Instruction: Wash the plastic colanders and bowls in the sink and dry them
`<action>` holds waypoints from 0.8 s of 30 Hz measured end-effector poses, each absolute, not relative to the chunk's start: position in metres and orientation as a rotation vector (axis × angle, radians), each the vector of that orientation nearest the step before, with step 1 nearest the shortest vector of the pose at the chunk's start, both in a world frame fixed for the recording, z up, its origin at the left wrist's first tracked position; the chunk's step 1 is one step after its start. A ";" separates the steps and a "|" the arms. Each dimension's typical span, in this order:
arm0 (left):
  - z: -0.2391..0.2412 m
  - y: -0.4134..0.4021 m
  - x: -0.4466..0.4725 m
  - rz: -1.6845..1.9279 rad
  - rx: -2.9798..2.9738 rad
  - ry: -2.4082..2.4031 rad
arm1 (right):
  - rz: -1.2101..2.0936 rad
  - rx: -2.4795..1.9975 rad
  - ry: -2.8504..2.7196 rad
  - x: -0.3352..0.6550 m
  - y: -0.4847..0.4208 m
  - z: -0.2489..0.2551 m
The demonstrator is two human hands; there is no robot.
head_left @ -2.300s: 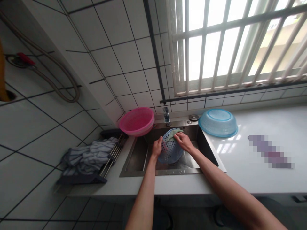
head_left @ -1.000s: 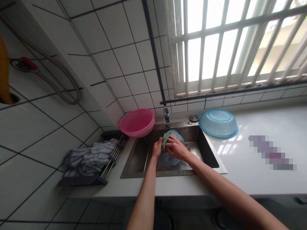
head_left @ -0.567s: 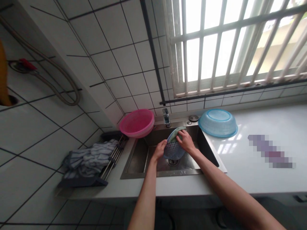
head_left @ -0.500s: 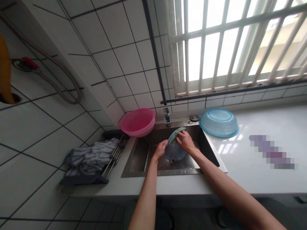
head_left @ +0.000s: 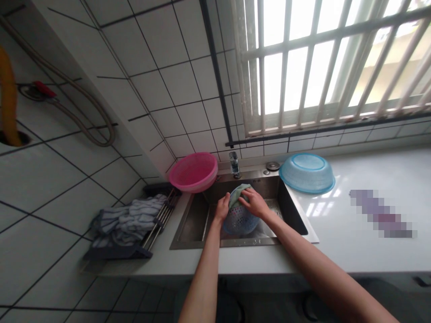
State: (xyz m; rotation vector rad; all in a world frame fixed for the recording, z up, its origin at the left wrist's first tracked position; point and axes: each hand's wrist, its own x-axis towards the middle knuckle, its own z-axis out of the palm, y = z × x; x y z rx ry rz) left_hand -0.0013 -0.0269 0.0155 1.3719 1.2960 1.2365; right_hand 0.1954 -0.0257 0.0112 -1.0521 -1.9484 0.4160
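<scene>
Fingers (head_left: 248,195) of the right hand (head_left: 257,205) are curled over green cloth (head_left: 236,195) on the blue basket (head_left: 240,220). Its left side is gripped by the left hand (head_left: 222,208).

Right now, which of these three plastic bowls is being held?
The holed, bluish bowl at the sink; the pink bowl and upturned blue bowl sit untouched.

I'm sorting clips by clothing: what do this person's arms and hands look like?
The left hand and the right hand are ungloved. Both forearms are bare, with no sleeve in view, and no watch, bracelet or marking shows. Any ring would be too small to make out.
</scene>
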 end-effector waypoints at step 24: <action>0.013 -0.023 -0.007 1.337 1.389 1.275 | 0.545 -1.137 -1.784 0.207 -0.018 0.010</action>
